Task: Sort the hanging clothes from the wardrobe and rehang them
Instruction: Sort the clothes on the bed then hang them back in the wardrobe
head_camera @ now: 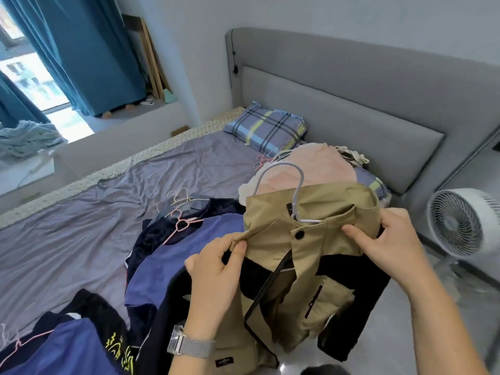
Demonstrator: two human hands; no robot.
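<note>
A khaki and black jacket [311, 255] hangs on a white hanger [281, 171] held up over the bed's near right edge. My left hand [216, 269] pinches the left collar tip between thumb and fingers. My right hand [387, 239] grips the right side of the collar, thumb on the front. On the bed to the left lie blue and navy garments [167, 261] on pink hangers [181, 224]. A pink garment [313, 163] with more hangers lies behind the jacket.
The bed [67, 234] has a purple sheet, a plaid pillow [266, 128] and a grey headboard [351, 90]. A white fan [465, 220] stands on the floor at the right. Teal curtains [89, 50] and a window ledge are at the far left.
</note>
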